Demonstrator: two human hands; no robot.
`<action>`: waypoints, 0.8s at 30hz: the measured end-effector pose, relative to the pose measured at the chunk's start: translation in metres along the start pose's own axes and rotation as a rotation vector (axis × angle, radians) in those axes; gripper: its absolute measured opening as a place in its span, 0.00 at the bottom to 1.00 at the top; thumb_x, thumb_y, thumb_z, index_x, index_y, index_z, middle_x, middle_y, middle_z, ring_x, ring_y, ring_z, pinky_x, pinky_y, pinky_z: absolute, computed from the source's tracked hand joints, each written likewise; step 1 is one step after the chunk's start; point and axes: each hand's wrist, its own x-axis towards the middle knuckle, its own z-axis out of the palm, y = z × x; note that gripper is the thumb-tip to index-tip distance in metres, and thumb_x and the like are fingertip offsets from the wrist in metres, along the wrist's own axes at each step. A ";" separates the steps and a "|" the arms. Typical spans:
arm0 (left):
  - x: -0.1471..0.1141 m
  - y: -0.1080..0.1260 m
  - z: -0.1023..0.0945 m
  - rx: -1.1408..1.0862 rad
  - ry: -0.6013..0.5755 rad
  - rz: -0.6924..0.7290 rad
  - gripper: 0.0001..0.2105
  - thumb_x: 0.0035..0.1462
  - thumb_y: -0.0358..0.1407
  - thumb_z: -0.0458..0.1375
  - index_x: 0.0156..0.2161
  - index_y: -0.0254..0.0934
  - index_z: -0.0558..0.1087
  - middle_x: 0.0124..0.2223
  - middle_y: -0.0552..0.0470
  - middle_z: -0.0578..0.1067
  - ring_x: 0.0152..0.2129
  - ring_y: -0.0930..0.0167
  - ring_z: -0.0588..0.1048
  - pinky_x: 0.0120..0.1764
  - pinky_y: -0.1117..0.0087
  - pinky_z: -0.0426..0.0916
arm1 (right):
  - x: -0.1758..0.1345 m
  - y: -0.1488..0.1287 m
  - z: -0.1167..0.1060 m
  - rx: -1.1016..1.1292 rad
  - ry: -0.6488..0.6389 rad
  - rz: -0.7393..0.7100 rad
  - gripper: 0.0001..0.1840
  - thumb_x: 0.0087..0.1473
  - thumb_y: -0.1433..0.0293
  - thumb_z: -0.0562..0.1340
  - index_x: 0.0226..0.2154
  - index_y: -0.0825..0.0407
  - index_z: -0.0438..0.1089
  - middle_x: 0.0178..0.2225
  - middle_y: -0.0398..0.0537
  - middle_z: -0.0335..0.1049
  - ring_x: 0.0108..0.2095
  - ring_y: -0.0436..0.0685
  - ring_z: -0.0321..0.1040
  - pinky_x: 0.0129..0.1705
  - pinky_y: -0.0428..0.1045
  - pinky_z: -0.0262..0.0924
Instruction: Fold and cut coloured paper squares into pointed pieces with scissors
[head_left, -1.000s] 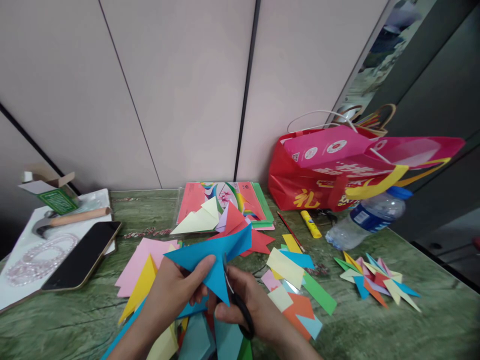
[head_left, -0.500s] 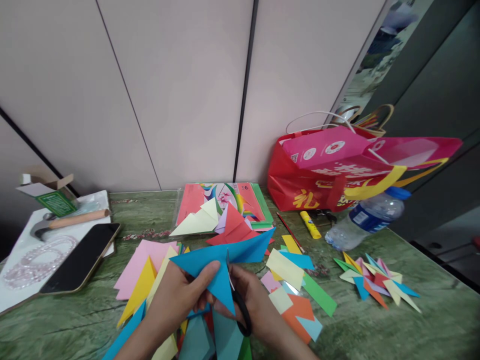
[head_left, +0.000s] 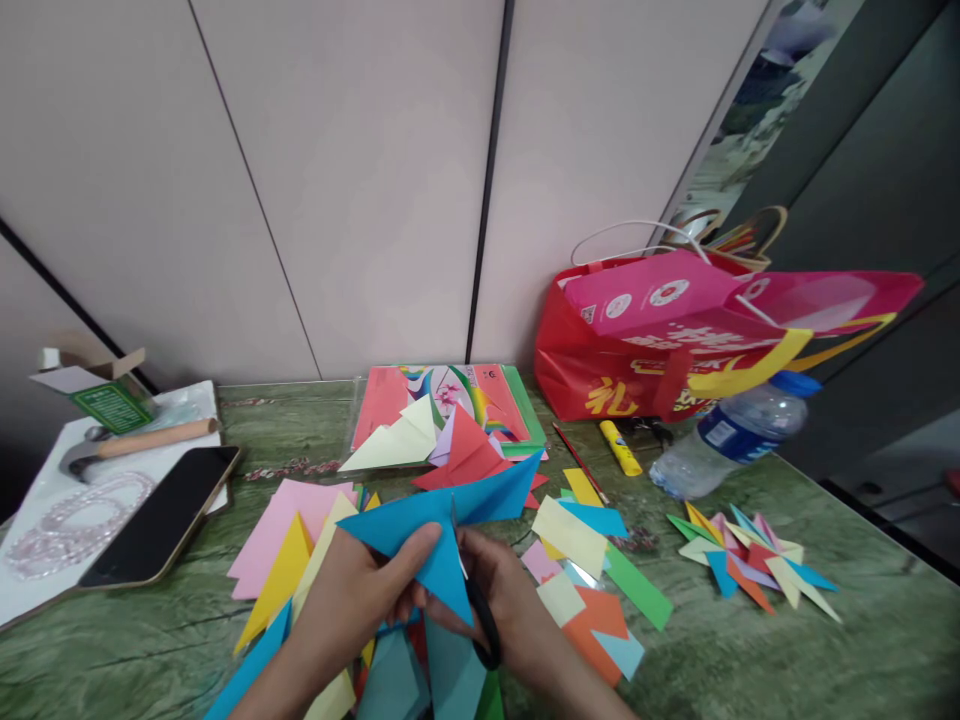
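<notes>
A folded piece of blue paper (head_left: pixel 420 525) is pinched in my left hand (head_left: pixel 386 575), the thumb lying on top of it. My right hand (head_left: pixel 499 580) grips black-handled scissors (head_left: pixel 486 625), whose blades sit in the paper with a cut line running up toward its upper edge. The fingers of my right hand are partly hidden behind the handle. Just beyond the blue paper lie red folded paper (head_left: pixel 461 450) and cream folded paper (head_left: pixel 401 435). Below my hands several dark teal and coloured papers (head_left: pixel 390 675) are partly covered.
Pink paper (head_left: pixel 281 525) lies left, paper scraps (head_left: pixel 574 540) right. A glue stick (head_left: pixel 621 448), a water bottle (head_left: pixel 739 435) and a folded paper star (head_left: pixel 757 560) are further right, before a red bag (head_left: pixel 592 370). A phone (head_left: pixel 169 515) and hammer (head_left: pixel 157 438) lie at left.
The far right part of the blue paper has dipped slightly toward the left. Both hands keep nearly the same place, and the scissors stay in the paper.
</notes>
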 end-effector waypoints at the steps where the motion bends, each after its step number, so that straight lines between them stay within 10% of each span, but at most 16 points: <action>1: -0.001 0.001 0.000 -0.001 0.011 0.001 0.21 0.47 0.46 0.55 0.11 0.37 0.64 0.10 0.55 0.65 0.08 0.75 0.62 0.15 0.75 0.56 | 0.000 0.000 0.000 -0.001 0.002 0.004 0.18 0.39 0.62 0.70 0.31 0.53 0.68 0.28 0.47 0.74 0.33 0.59 0.72 0.38 0.52 0.64; 24: -0.004 0.005 0.002 -0.023 0.021 -0.036 0.21 0.46 0.47 0.55 0.10 0.37 0.64 0.10 0.55 0.64 0.09 0.75 0.61 0.15 0.75 0.56 | 0.001 0.019 -0.007 0.013 0.118 0.051 0.17 0.43 0.59 0.68 0.28 0.54 0.67 0.20 0.42 0.71 0.18 0.48 0.64 0.18 0.41 0.50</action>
